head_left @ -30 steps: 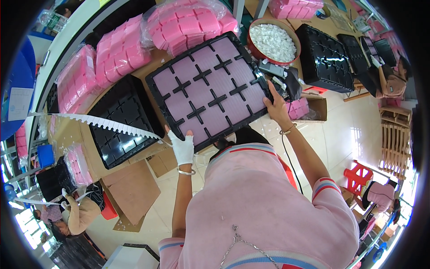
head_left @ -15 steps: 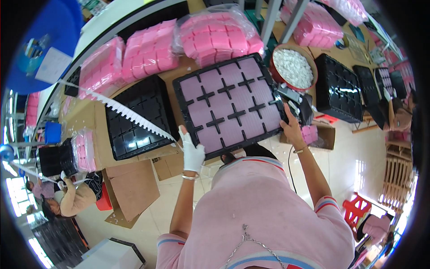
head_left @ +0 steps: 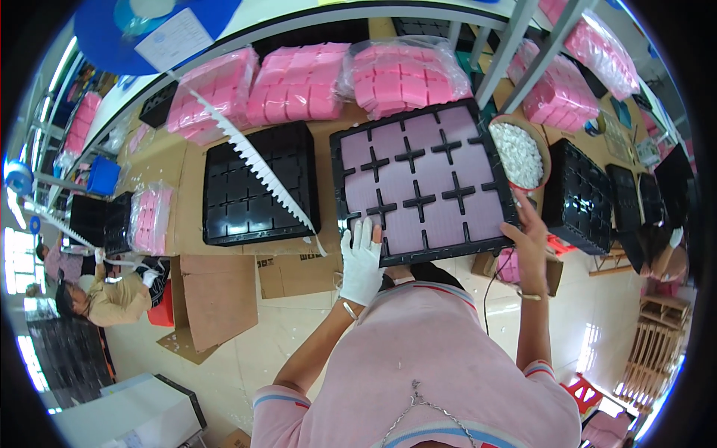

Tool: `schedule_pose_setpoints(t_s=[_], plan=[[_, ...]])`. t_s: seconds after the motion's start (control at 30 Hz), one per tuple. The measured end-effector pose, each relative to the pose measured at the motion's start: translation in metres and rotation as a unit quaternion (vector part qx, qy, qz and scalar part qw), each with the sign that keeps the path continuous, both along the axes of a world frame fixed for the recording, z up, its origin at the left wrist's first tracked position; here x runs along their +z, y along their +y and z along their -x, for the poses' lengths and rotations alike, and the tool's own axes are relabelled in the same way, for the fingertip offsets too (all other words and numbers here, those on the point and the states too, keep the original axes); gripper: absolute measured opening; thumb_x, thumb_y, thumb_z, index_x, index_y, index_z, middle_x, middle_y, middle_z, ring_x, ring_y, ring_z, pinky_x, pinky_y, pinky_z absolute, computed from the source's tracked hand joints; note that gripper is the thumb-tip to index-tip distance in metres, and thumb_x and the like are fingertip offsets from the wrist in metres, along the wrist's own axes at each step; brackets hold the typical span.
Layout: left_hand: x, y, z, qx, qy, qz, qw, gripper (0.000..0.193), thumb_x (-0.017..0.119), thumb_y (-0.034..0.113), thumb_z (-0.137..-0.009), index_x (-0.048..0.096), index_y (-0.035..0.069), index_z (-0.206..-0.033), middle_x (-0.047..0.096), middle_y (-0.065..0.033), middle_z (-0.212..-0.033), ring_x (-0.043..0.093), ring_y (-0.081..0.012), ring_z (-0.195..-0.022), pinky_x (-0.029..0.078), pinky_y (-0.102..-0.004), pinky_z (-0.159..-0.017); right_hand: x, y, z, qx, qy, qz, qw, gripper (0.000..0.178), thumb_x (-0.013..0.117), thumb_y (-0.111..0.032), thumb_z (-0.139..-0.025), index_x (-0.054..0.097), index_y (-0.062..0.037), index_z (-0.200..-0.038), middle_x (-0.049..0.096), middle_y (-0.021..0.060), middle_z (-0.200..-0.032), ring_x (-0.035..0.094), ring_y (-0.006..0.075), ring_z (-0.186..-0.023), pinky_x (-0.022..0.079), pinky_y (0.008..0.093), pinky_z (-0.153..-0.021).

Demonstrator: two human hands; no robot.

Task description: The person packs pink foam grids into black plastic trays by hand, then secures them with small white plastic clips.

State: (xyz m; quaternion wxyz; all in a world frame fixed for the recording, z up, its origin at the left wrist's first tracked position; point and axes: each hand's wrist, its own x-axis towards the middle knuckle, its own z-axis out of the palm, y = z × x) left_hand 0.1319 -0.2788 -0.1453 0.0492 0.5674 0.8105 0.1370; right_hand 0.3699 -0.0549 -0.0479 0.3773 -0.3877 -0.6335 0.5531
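Observation:
A black plastic tray [head_left: 448, 252] is between my hands, at the table's front edge. Mauve sheets [head_left: 399, 173] line its compartments, and black cross-shaped dividers stand among them. My left hand [head_left: 362, 265], in a white glove with some fingertips bare, grips the tray's near left corner, fingers over the rim. Bare, my right hand [head_left: 529, 243] holds the near right corner, thumb on top of the rim; its other fingers are partly hidden. A white toothed strip [head_left: 250, 157] runs down from upper left across a second black tray [head_left: 261, 187]; its lower end hangs left of my gloved hand.
Bagged pink foam blocks [head_left: 299, 82] line the table's back. A round bowl of white pieces [head_left: 517, 155] stands right of the tray, with a stack of black trays [head_left: 579, 198] beyond. Metal posts [head_left: 508, 60] rise behind. A co-worker [head_left: 112, 295] sits at far left, near a cardboard box [head_left: 216, 299].
The held tray has shifted right relative to the other tray, now covering the bowl's edge. My left fingers have moved onto its front rim, away from the strip's end. The view has turned.

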Motion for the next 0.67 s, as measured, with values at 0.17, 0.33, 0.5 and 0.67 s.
schedule_pose_setpoints(t_s=[0.17,0.33,0.5,0.67], plan=[[0.037,-0.031,0.019,0.058,-0.118,-0.284,0.95,0.069,0.056,-0.014,-0.071,0.058,0.0,-0.138,0.061,-0.0241,-0.137,0.058,-0.0386,-0.128,0.044,-0.0441,-0.11,0.106,-0.058,0.049,0.089,0.142,-0.051,0.985,0.086,0.079,-0.02,-0.087,0.035,0.006,-0.156,0.052,0.0229,-0.15,0.062,0.0234,-0.125,0.049,0.0352,-0.106],[0.028,-0.126,0.062,0.343,-0.171,-0.347,0.856,0.015,0.067,-0.003,-0.088,0.074,0.001,-0.1,0.072,-0.0018,-0.085,0.062,-0.0142,-0.076,0.05,-0.031,-0.071,0.141,-0.079,0.095,0.333,0.198,-0.02,0.922,0.078,0.069,-0.025,-0.1,0.027,-0.0013,-0.161,0.046,0.0198,-0.156,0.062,0.0277,-0.128,0.051,0.0373,-0.104],[-0.035,-0.27,0.099,0.299,-0.28,-0.571,0.712,0.036,0.078,0.016,-0.093,0.066,0.001,-0.124,0.067,-0.0031,-0.117,0.061,-0.0154,-0.104,0.049,-0.0313,-0.095,0.1,-0.054,0.132,0.357,0.164,0.035,0.919,0.045,0.056,-0.007,-0.104,0.05,0.0012,-0.148,0.055,0.015,-0.15,0.066,0.0222,-0.12,0.054,0.0327,-0.098],[-0.098,-0.329,0.127,0.459,-0.268,-0.608,0.59,0.059,0.075,0.019,-0.096,0.05,-0.003,-0.144,0.059,-0.0122,-0.139,0.057,-0.022,-0.125,0.038,-0.043,-0.117,0.027,-0.019,0.18,0.334,0.099,0.086,0.933,0.039,0.054,-0.006,-0.103,0.059,0.0,-0.141,0.061,0.0119,-0.144,0.066,0.0193,-0.116,0.054,0.031,-0.098]])
